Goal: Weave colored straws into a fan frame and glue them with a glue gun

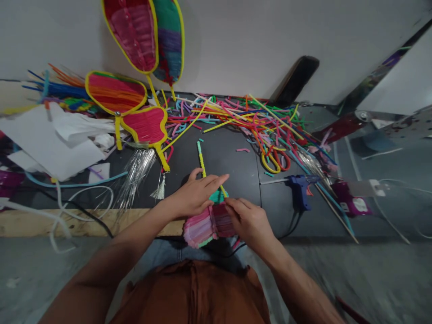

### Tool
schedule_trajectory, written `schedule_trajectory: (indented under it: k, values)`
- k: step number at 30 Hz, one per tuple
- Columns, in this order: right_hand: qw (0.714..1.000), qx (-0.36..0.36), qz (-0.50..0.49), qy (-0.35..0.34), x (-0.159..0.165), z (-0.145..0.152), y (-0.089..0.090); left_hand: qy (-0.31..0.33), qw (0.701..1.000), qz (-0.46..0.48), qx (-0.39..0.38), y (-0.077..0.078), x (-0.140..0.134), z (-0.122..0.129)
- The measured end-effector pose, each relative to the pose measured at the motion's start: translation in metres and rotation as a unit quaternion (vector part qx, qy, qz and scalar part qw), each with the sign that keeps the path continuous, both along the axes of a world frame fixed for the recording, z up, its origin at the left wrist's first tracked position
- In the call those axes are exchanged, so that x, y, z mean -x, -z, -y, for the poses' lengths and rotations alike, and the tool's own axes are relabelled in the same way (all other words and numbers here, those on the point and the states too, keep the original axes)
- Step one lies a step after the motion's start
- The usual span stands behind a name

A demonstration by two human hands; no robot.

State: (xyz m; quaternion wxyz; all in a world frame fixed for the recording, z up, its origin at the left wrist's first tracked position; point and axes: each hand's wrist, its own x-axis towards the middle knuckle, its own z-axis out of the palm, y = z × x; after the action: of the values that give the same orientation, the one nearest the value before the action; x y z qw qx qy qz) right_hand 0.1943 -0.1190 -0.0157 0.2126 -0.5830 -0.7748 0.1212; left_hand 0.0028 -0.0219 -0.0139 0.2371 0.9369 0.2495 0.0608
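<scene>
Hands: left hand [194, 198] pins yellow stem [202, 164]; right hand [248, 220] fingers pinch pink woven fan [207, 225]. Risk: weave slipping loose; glue gun [299, 189] cord snagging.

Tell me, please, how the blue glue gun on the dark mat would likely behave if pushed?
The glue gun lies flat on its side, so it would probably slide, not roll. Its cord trails toward the mat's edge and may drag.

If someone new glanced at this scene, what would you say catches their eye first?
Probably the bright tangle of coloured pipe cleaners across the back of the dark table, and the finished fan shapes at back left. Front centre, the left hand and right hand hold a pink half-made fan.
</scene>
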Motion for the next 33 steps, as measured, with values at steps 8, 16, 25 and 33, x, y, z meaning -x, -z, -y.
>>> schedule_trajectory:
  k: [8, 16, 25, 33]
  values:
    - [1.0, 0.0, 0.0, 0.014, -0.012, 0.003, 0.011, -0.003, 1.0, 0.0, -0.009, 0.001, 0.0, 0.0]
    - [1.0, -0.007, 0.018, 0.023, -0.011, -0.001, 0.008, 0.0, 1.0, 0.002, -0.01, 0.002, 0.0, 0.0]
    - [1.0, -0.011, 0.019, -0.003, 0.007, -0.004, -0.005, -0.003, 1.0, 0.004, 0.005, 0.0, 0.001, 0.0]
    - [0.996, 0.054, 0.072, 0.014, 0.001, 0.0, 0.005, -0.002, 1.0, 0.002, 0.003, 0.0, 0.0, 0.0]
